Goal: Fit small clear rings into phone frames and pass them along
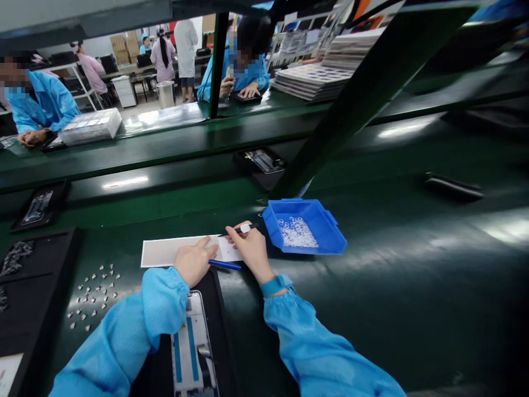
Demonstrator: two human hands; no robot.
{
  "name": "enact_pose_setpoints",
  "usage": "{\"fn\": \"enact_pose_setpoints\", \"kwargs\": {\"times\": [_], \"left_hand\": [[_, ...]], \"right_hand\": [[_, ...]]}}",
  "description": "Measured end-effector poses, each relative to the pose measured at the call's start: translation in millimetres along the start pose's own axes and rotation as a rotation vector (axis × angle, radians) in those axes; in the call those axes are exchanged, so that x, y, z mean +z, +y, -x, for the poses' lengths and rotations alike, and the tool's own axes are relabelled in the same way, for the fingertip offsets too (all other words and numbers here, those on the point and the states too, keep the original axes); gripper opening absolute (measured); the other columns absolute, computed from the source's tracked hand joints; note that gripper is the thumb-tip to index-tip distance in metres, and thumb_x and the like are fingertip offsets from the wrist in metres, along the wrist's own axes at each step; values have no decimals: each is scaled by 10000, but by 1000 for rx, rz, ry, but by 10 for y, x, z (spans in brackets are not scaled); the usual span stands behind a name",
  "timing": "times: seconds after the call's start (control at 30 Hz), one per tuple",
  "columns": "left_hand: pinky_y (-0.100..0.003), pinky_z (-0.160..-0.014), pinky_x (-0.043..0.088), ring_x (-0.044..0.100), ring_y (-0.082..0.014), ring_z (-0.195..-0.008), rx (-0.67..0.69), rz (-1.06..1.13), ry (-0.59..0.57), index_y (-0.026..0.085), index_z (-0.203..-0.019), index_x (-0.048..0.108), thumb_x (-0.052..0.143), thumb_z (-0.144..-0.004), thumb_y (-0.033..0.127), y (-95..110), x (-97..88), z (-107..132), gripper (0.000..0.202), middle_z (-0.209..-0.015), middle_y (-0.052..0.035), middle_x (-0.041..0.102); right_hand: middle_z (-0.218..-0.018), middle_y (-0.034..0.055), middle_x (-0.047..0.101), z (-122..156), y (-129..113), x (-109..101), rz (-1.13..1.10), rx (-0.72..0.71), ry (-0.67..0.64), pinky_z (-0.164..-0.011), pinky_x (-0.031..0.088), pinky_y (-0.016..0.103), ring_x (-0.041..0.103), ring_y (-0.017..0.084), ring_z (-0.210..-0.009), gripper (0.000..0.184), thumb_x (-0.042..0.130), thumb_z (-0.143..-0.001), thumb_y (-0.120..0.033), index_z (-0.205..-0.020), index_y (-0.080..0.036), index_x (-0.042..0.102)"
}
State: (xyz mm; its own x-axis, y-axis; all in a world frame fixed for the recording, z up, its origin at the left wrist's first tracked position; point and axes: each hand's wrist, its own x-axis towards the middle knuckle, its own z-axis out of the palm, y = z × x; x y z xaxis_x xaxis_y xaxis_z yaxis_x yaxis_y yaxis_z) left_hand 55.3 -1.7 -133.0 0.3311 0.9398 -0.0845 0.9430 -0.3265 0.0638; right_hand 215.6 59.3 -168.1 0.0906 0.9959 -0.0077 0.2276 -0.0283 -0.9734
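My left hand (193, 261) rests curled on a white strip of paper (165, 251) on the green bench, with a blue pen-like stick (225, 265) lying just past its fingers. My right hand (249, 247) is closed in a pinch round a thin dark tool with a white tip (243, 227), over the strip's right end. A blue plastic tray (326, 234) holding several small clear parts (296, 231) sits right of that hand. Below my forearms a black tray (215, 309) carries a white-and-blue phone frame (190, 347).
Several small metal pieces (93, 295) lie scattered at the left beside a black tray (37, 286). More black trays (39, 205) (260, 162) sit on the belt beyond. A dark slanted post (351, 99) rises behind. Other workers in blue coats (41, 105) (243, 71) sit opposite.
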Motion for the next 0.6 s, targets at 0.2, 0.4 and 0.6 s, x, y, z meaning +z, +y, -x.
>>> {"fn": "enact_pose_setpoints", "kwargs": {"times": [0.2, 0.4, 0.6], "left_hand": [[-356, -741, 581, 706, -245, -962, -10, 24, -10, 301, -1295, 580, 447, -977, 252, -1, -7, -16, 349, -1441, -78, 508], [-345, -719, 575, 712, -234, -918, -11, 28, 1, 312, -1288, 586, 455, -970, 248, 2, 22, -18, 350, -1441, -61, 511], [-314, -740, 559, 696, -215, -965, -75, 131, 113, 301, -1222, 632, 472, -962, 226, -92, -18, 69, 315, -1406, -38, 546]], "right_hand": [[-601, 53, 704, -9, 24, -7, 12, 12, -10, -527, 509, 291, 707, 261, -628, 279, 716, -710, -451, -685, -206, 585], [-601, 77, 700, -27, 28, -8, -138, 25, 17, -465, 498, 291, 703, 270, -605, 420, 738, -647, -580, -689, -198, 569], [-580, 26, 659, 186, -101, -145, -303, -28, 153, -481, 475, 277, 707, 254, -639, 491, 714, -661, -652, -741, -217, 500]]}}
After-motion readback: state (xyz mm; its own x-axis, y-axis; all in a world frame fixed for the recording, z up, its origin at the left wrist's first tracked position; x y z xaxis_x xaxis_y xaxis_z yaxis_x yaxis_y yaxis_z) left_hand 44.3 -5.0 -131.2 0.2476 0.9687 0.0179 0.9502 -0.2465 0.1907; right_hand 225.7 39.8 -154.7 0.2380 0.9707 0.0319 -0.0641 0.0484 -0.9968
